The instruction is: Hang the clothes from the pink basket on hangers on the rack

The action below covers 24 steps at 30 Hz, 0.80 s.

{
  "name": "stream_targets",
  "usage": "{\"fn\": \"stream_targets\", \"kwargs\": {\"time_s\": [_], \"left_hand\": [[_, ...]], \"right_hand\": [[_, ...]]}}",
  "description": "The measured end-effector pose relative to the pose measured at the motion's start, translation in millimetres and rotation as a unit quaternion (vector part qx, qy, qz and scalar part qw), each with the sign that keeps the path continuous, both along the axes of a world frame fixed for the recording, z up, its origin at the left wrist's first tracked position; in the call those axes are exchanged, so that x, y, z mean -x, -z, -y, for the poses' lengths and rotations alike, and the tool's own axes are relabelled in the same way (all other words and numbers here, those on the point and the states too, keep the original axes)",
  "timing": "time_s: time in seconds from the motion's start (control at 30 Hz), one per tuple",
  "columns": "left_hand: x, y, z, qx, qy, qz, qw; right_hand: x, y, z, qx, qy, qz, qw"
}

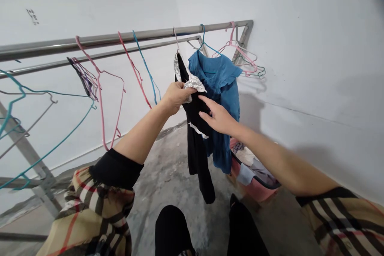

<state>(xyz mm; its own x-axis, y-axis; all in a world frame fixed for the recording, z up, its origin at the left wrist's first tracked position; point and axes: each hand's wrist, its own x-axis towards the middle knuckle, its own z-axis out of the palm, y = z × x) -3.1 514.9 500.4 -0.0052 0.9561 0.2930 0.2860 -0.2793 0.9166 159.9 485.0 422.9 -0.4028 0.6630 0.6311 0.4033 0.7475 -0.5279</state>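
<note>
A grey floor [168, 156] meets pale walls [303, 64] around you, with a black garment [195, 113] hanging ahead at arm's reach. Nearest, at its upper left, your left hand [177, 97] has thumb and fingers pinched together on its white ruffled collar [195, 84]. At its right side your right hand [221, 120] has index finger and thumb spread apart; whether they press on the cloth, I cannot tell. The black garment hangs by a pale hanger [175, 38] from the metal rail [108, 40] above it, a long sleeve [207, 184] dropping below. For tidy work on the collar, you would do best to keep the left pinch light, stroke the ruffle flat with your right fingertips, and pull gently lest the hanger slide. Left of the black garment hang a red hanger [132, 64] and a pink hanger [99, 73]. Just right of it, mind the blue garment [229, 96], which could snag. Beyond, at its lower right, stands a pink basket [258, 192] holding cloth; farthest right, more hangers [255, 67] cluster.
</note>
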Motion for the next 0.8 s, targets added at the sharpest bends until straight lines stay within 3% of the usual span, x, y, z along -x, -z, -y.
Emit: {"fn": "stream_targets", "kwargs": {"time_s": [0.13,0.3,0.47,0.6,0.7,0.77,0.8], "left_hand": [[8.5,4.5,-4.8,0.015,-0.017,0.009,1.000],[11.9,4.4,2.7,-0.088,-0.090,-0.140,0.982],[14.7,-0.9,11.6,-0.147,-0.134,-0.285,0.938],[18.1,5.5,15.2,-0.245,-0.164,-0.409,0.864],[19.3,18.0,19.4,-0.294,-0.129,-0.483,0.815],[19.6,27.9,22.4,-0.291,-0.096,-0.502,0.809],[19.9,32.9,23.7,-0.276,-0.083,-0.495,0.820]], "right_hand": [[7.7,-5.4,-5.0,0.021,-0.014,-0.019,1.000],[17.9,-5.2,-11.7,0.050,-0.022,-0.041,0.998],[24.2,-2.7,-13.4,0.052,-0.022,-0.043,0.997],[26.8,-0.5,-12.0,0.050,-0.032,-0.046,0.997],[27.6,2.1,-12.1,0.055,-0.035,-0.037,0.997],[26.4,6.3,-13.1,0.063,-0.022,-0.023,0.997],[25.0,9.7,-13.5,0.070,-0.012,-0.014,0.997]]}}
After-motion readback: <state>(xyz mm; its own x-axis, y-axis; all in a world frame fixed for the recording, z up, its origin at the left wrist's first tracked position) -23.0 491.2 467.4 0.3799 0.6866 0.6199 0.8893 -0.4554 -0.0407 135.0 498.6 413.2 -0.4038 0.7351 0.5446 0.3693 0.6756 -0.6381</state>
